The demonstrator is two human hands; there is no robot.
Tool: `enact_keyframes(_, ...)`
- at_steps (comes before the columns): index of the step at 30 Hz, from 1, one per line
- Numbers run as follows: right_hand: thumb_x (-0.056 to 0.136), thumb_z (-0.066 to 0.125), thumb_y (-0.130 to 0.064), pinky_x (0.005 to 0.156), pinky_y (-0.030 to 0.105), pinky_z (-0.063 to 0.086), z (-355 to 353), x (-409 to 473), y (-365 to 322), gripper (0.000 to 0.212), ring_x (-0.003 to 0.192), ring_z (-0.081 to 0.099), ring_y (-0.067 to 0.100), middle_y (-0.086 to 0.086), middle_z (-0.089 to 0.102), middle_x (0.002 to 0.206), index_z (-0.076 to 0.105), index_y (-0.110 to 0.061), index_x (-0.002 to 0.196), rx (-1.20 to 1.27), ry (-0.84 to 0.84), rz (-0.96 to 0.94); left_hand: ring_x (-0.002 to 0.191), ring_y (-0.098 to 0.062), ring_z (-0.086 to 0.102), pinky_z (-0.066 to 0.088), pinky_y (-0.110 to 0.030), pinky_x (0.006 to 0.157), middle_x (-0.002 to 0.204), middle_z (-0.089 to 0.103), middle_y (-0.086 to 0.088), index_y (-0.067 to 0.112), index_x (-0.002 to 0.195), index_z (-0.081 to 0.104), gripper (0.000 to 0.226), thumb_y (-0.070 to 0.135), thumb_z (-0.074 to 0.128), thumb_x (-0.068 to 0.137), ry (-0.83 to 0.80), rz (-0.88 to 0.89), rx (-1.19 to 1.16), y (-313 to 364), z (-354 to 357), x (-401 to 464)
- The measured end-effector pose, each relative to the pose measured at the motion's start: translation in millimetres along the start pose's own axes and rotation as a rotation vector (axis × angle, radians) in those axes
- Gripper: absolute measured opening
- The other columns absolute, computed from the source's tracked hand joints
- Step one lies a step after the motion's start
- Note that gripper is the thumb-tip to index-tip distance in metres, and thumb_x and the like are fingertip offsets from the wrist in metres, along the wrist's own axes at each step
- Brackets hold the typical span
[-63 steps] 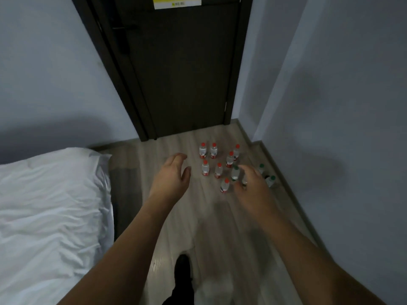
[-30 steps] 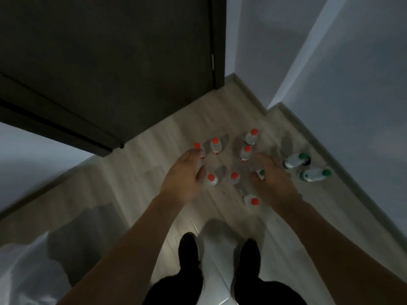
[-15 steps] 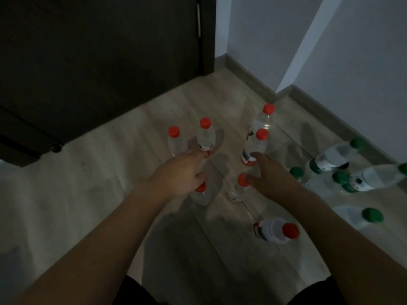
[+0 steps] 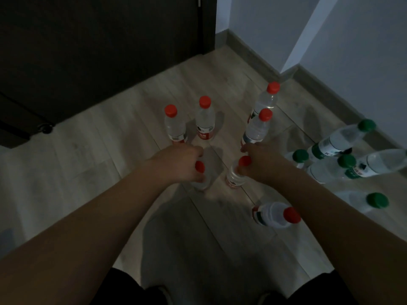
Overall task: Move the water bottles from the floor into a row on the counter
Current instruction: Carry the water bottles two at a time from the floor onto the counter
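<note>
Head cam looks down at grey wood-plank floor (image 4: 110, 155), dark door (image 4: 99, 40) top left, pale wall (image 4: 363, 40) with skirting on the right. Both my forearms reach in from the bottom. My left hand (image 4: 178, 164) is curled round the neck of a red-cap bottle (image 4: 201, 177), cap showing just past the knuckles. My right hand (image 4: 262, 166) is wrapped on a second red-cap bottle (image 4: 236, 172), cap at the thumb side; finger detail is dim, grip looks closed on it. Both bottles are on or near the floor, can't tell if lifted. All water bottles are on the floor. Four more red-caps stand upright beyond my hands: two (image 4: 175, 126) (image 4: 205, 122) side by side on the left, two (image 4: 256, 127) (image 4: 266, 100) one behind the other on the right. Another red-cap (image 4: 275, 214) stands just beside my right forearm. Green-cap cluster (image 4: 339, 155) sits far right near the skirting, about five, bunched and touching, seen at steep angle.
</note>
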State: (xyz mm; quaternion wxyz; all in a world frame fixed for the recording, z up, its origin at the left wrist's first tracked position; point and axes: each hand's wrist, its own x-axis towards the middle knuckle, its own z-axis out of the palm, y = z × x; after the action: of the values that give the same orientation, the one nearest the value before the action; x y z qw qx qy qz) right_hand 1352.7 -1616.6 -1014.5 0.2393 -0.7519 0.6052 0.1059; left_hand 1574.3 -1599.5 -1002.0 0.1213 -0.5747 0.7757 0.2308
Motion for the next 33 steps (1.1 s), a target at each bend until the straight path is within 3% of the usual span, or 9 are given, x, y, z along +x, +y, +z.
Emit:
enact_keyframes(3,0.085,0.063,-0.043,0.086,0.038,0.053,4.9,-2.0,-0.4,0.041,0.094,0.059,0.022,0.007,0.061,0.106,0.058,-0.012,0.113,-0.11,0.021,-0.043,0.085,-0.022,0.058,0.051,-0.034,0.067,0.096,0.057,-0.003,0.019,0.108,0.057,0.049,0.05,0.071,0.072,-0.021,0.008,0.038,6.5,6.2,1.5)
enact_keyframes(10,0.087,0.059,-0.047,0.078,0.034,0.051,7.9,5.7,-2.0,0.038,0.085,0.055,0.017,0.001,0.056,0.096,0.053,-0.016,0.109,-0.146,0.069,-0.075,0.069,-0.015,0.046,0.028,-0.027,0.051,0.072,0.044,0.008,0.025,0.081,0.048,0.03,0.046,0.069,0.077,0.011,0.021,0.07,4.2,12.5,12.3)
enact_keyframes(16,0.088,0.056,-0.047,0.078,0.037,0.053,8.9,12.3,1.0,0.032,0.086,0.056,0.018,-0.003,0.055,0.095,0.05,-0.021,0.106,-0.044,0.058,-0.083,0.067,-0.015,0.045,0.033,-0.027,0.054,0.071,0.04,0.008,0.019,0.086,0.05,0.028,0.043,0.063,0.083,0.08,0.045,0.016,-3.4,17.9,17.5)
enact_keyframes(22,0.085,0.06,-0.04,0.069,0.031,0.046,-8.4,-7.7,-4.3,0.02,0.076,0.052,0.012,-0.012,0.048,0.078,0.047,-0.026,0.09,0.141,0.177,-0.114,0.075,-0.02,0.057,0.046,-0.031,0.061,0.079,0.055,0.003,0.02,0.087,0.052,0.022,0.037,0.064,0.08,0.152,0.009,-0.159,4.7,-1.3,2.2)
enact_keyframes(25,0.083,0.064,-0.04,0.068,0.032,0.048,-59.6,-40.4,-13.8,0.018,0.072,0.056,0.008,-0.011,0.056,0.079,0.049,-0.03,0.088,0.332,0.191,-0.064,0.07,-0.015,0.058,0.046,-0.031,0.06,0.074,0.057,0.007,0.024,0.084,0.055,0.016,0.033,0.066,0.079,0.227,-0.02,-0.28,20.7,-51.9,-29.9)
enact_keyframes(27,0.082,0.061,-0.045,0.066,0.032,0.048,-112.3,-66.0,-22.8,0.019,0.072,0.056,0.008,-0.011,0.057,0.079,0.049,-0.032,0.088,0.331,0.199,-0.052,0.068,-0.009,0.057,0.05,-0.031,0.063,0.071,0.057,0.008,0.026,0.083,0.056,0.016,0.037,0.067,0.081,0.262,-0.045,-0.322,35.7,-106.6,-55.1)
enact_keyframes(33,0.081,0.063,-0.048,0.068,0.032,0.048,-301.5,-177.3,-49.9,0.021,0.074,0.059,0.012,-0.013,0.058,0.078,0.048,-0.035,0.088,0.352,0.263,0.023,0.085,-0.008,0.058,0.044,-0.026,0.076,0.085,0.058,0.014,0.033,0.094,0.056,0.023,0.038,0.073,0.079,0.362,-0.025,-0.438,108.2,-312.8,-153.1)
